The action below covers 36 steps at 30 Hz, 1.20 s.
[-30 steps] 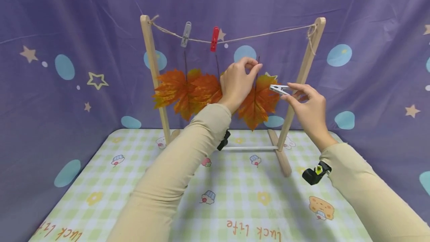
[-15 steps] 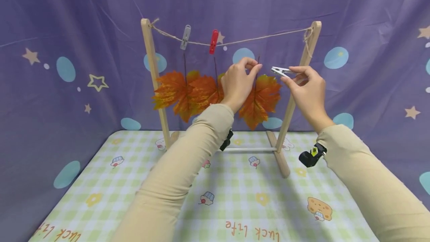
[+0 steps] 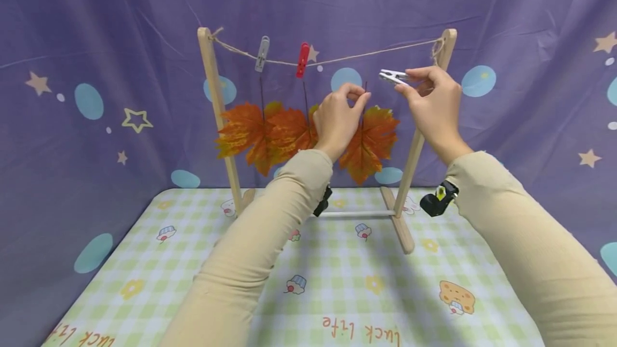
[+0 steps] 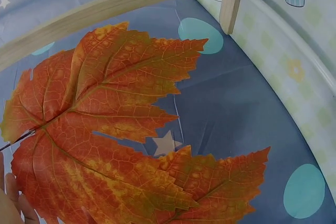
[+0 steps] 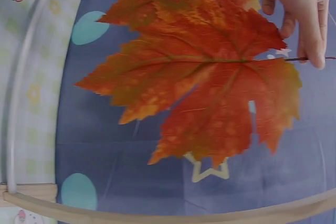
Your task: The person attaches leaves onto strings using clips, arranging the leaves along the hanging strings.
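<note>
My left hand (image 3: pixel 339 117) pinches the thin dark stem of an orange-red maple leaf (image 3: pixel 368 146), which hangs below the string (image 3: pixel 371 53). The same leaf (image 5: pixel 210 85) fills the right wrist view, its stem between thumb and fingers. With thumb and fingers, my right hand (image 3: pixel 436 100) holds a white clothespin (image 3: pixel 392 75) pointing left, just below the string and right of the stem's tip. Two more maple leaves hang to the left, one (image 3: pixel 248 135) under a grey clothespin (image 3: pixel 262 54), the other (image 3: pixel 291 130) under a red clothespin (image 3: pixel 302 60) and partly hidden by my left hand.
The string is tied between two wooden posts (image 3: pixel 212 68) of a stand. A white rod (image 3: pixel 359 213) joins the posts low down. Below lies a green-checked tablecloth (image 3: pixel 337 261), and a purple patterned curtain (image 3: pixel 154 4) hangs behind.
My right hand has risen with the white clothespin, from beside the leaf to just under the string. The left hand keeps its pinch on the stem in nearly the same spot.
</note>
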### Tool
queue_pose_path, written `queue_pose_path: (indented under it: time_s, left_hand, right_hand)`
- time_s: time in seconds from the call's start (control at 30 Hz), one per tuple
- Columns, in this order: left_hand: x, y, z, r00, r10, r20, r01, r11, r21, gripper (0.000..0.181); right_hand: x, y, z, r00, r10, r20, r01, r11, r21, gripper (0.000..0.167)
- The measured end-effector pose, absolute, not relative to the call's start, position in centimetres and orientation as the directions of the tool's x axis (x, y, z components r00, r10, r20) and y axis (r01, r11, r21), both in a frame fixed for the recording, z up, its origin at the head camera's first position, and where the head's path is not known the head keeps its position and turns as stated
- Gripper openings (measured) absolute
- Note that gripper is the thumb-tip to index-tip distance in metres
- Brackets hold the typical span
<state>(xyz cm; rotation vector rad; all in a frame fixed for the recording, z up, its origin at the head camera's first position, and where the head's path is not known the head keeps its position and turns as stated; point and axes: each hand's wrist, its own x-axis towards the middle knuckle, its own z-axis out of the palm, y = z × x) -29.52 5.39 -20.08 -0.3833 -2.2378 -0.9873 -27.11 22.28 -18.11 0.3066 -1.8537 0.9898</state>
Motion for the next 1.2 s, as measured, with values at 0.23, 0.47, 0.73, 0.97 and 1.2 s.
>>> queue_pose_path:
  time_s: [0.23, 0.47, 0.73, 0.97, 1.2]
  left_hand:
    - [-29.5, 5.2, -20.0, -0.744, 0.012, 0.668, 0.498, 0.677, 0.542, 0.025]
    - [-29.6, 5.0, -20.2, -0.739, 0.008, 0.674, 0.496, 0.683, 0.536, 0.024]
    - [-29.6, 4.9, -20.3, -0.739, 0.015, 0.673, 0.498, 0.686, 0.531, 0.026]
    - [-29.6, 4.7, -20.3, -0.731, 0.022, 0.682, 0.511, 0.68, 0.526, 0.025]
    - [-29.6, 4.8, -20.4, -0.741, 0.022, 0.671, 0.498, 0.688, 0.528, 0.024]
  right_hand:
    - [-27.3, 21.6, -15.6, -0.459, 0.212, 0.863, -0.596, 0.647, -0.476, 0.025]
    - [-27.6, 21.2, -13.8, -0.419, 0.169, 0.892, -0.552, 0.732, -0.398, 0.022]
    - [-27.7, 21.6, -12.5, -0.446, 0.073, 0.892, -0.479, 0.822, -0.307, 0.024]
    - [-27.6, 21.6, -11.8, -0.459, -0.009, 0.888, -0.454, 0.862, -0.226, 0.022]
    - [-27.8, 21.5, -11.6, -0.514, -0.068, 0.855, -0.434, 0.88, -0.191, 0.022]
